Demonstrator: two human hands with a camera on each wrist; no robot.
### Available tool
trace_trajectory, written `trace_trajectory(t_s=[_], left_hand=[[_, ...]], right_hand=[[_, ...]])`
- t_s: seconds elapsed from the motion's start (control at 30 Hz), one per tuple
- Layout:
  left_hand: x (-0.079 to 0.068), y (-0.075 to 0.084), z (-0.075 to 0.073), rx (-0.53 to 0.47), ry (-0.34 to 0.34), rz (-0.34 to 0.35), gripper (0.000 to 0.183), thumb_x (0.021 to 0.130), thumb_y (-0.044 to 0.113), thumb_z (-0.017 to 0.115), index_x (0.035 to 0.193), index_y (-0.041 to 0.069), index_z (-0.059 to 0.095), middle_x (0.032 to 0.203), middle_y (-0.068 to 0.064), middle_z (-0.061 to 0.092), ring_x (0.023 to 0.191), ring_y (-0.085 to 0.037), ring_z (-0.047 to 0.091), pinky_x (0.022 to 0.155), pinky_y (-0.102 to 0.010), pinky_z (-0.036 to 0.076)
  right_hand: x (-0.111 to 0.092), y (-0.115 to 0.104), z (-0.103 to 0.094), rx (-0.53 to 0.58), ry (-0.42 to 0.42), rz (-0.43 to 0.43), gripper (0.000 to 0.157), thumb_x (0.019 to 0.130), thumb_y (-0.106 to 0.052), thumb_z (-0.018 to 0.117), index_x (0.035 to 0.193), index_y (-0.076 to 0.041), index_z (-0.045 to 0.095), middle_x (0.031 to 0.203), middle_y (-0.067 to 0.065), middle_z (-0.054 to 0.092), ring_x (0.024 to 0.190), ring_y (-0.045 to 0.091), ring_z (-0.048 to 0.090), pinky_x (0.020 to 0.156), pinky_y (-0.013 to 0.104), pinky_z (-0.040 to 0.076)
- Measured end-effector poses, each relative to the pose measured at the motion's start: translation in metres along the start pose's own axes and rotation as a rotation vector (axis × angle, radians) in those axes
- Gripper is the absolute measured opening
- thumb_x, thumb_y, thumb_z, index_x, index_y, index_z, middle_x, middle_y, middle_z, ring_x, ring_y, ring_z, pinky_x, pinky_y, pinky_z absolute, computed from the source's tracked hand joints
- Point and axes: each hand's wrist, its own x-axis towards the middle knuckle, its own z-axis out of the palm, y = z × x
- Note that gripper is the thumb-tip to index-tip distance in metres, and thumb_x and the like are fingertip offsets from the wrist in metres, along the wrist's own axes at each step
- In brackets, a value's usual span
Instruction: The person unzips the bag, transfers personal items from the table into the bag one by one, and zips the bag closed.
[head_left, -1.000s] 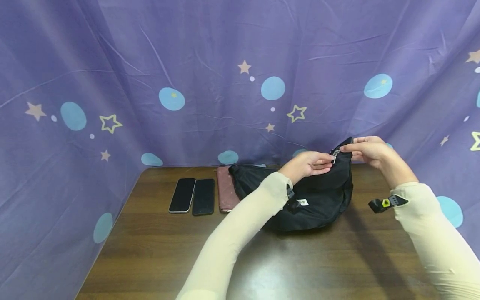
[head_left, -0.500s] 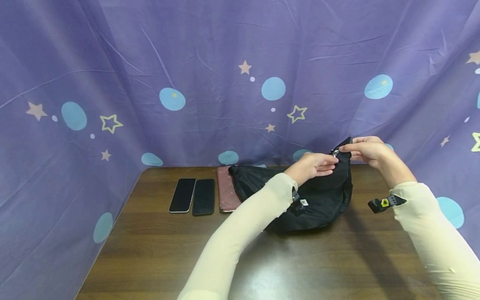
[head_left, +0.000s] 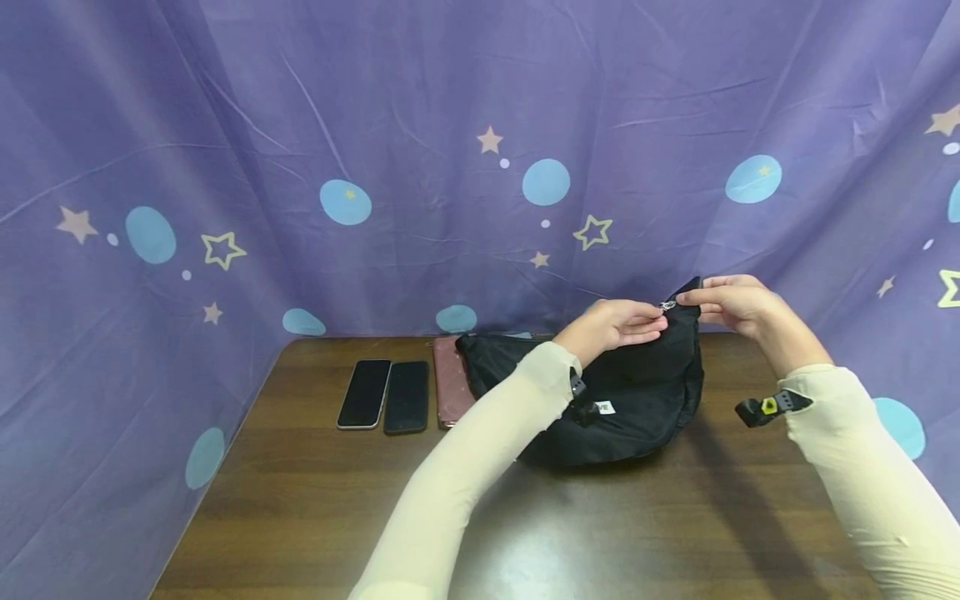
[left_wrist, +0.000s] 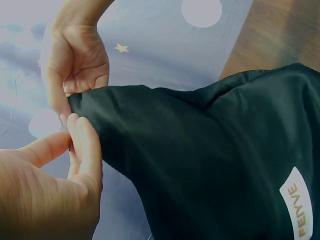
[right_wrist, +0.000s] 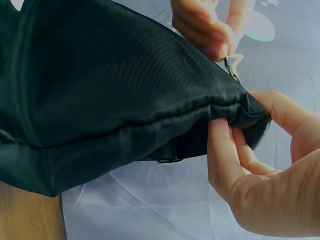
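Observation:
A black fabric bag (head_left: 652,408) with a white label (head_left: 606,407) lies on the table, its right end raised. My left hand (head_left: 617,323) pinches the metal zipper pull (head_left: 668,306) near the bag's upper right corner. In the right wrist view that pull (right_wrist: 233,72) stretches from the left fingertips to the bag's top edge. My right hand (head_left: 738,305) grips the corner itself, thumb in front and fingers behind. The left wrist view shows both hands close together at this corner, the zipper pull hidden by the left fingers.
Left of the bag lies a pink pouch or wallet (head_left: 452,383), partly covered by it. Two dark phones (head_left: 364,394) lie side by side farther left on the wooden table (head_left: 300,500). A purple patterned curtain (head_left: 420,250) hangs behind the table.
My left hand shifted slightly right, then back left, drawing the zipper pull leftward from its hanging position. My right hand has kept its grip on the corner.

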Motion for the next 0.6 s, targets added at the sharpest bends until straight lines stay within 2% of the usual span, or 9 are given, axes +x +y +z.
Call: trace_trajectory(t_s=[0.07,0.13,0.2,0.33,0.43,0.5,0.57,0.6], left_hand=[[0.0,0.003,-0.002,-0.018,-0.003,0.012,0.014,0.095,-0.012,0.06,0.103,-0.01,0.071,0.137,-0.028,0.058,0.132,-0.034,0.055,0.113,-0.042,0.047],[0.001,0.005,-0.004,-0.025,-0.007,0.019,0.025,0.095,-0.014,0.06,0.119,-0.015,0.066,0.136,-0.029,0.058,0.132,-0.035,0.055,0.113,-0.042,0.047],[0.001,0.006,-0.006,-0.022,-0.015,0.02,0.034,0.095,-0.014,0.059,0.129,-0.016,0.06,0.137,-0.029,0.057,0.132,-0.035,0.055,0.113,-0.042,0.046],[0.004,0.007,-0.011,-0.003,-0.034,0.009,0.037,0.097,-0.013,0.056,0.134,-0.015,0.056,0.142,-0.027,0.055,0.136,-0.035,0.053,0.116,-0.04,0.045],[0.005,0.007,-0.014,0.017,-0.039,0.002,0.038,0.098,-0.012,0.055,0.136,-0.014,0.055,0.144,-0.027,0.054,0.137,-0.034,0.052,0.116,-0.039,0.044],[0.006,0.007,-0.016,0.034,-0.041,-0.002,0.038,0.098,-0.011,0.055,0.137,-0.014,0.054,0.144,-0.027,0.053,0.137,-0.034,0.052,0.116,-0.039,0.044],[0.006,0.008,-0.018,0.043,-0.035,-0.006,0.037,0.098,-0.011,0.056,0.135,-0.014,0.055,0.143,-0.026,0.054,0.136,-0.034,0.053,0.115,-0.038,0.045],[0.006,0.008,-0.019,0.046,-0.032,-0.009,0.037,0.098,-0.011,0.057,0.134,-0.014,0.056,0.143,-0.026,0.055,0.136,-0.033,0.053,0.115,-0.038,0.045]], right_hand=[[0.0,0.0,0.0,0.007,0.0,0.002,0.023,0.098,0.002,0.06,0.084,-0.014,0.069,0.078,-0.003,0.076,0.073,0.008,0.075,0.073,0.021,0.062],[0.0,-0.001,-0.001,0.018,-0.003,0.006,0.024,0.098,0.002,0.059,0.083,-0.013,0.069,0.078,-0.003,0.076,0.072,0.008,0.075,0.072,0.021,0.062],[0.0,-0.001,-0.001,0.029,-0.009,0.009,0.024,0.098,0.003,0.059,0.083,-0.013,0.069,0.078,-0.002,0.076,0.072,0.008,0.074,0.072,0.021,0.062],[0.002,0.001,-0.005,0.052,-0.015,0.019,0.022,0.098,0.003,0.059,0.085,-0.012,0.069,0.079,-0.001,0.076,0.073,0.009,0.074,0.073,0.022,0.062],[0.004,0.003,-0.008,0.064,-0.02,0.031,0.007,0.099,0.003,0.058,0.1,-0.004,0.06,0.081,-0.002,0.076,0.074,0.009,0.074,0.073,0.021,0.062],[0.005,0.004,-0.01,0.069,-0.023,0.039,0.016,0.099,0.002,0.057,0.113,-0.001,0.049,0.082,-0.002,0.076,0.075,0.009,0.074,0.073,0.021,0.062],[0.005,0.004,-0.011,0.072,-0.028,0.043,0.026,0.099,0.001,0.057,0.118,-0.002,0.04,0.082,-0.002,0.076,0.076,0.008,0.074,0.074,0.021,0.062],[0.005,0.005,-0.011,0.08,-0.028,0.044,0.024,0.099,0.002,0.057,0.117,-0.001,0.042,0.082,-0.002,0.075,0.075,0.009,0.074,0.073,0.021,0.062]])
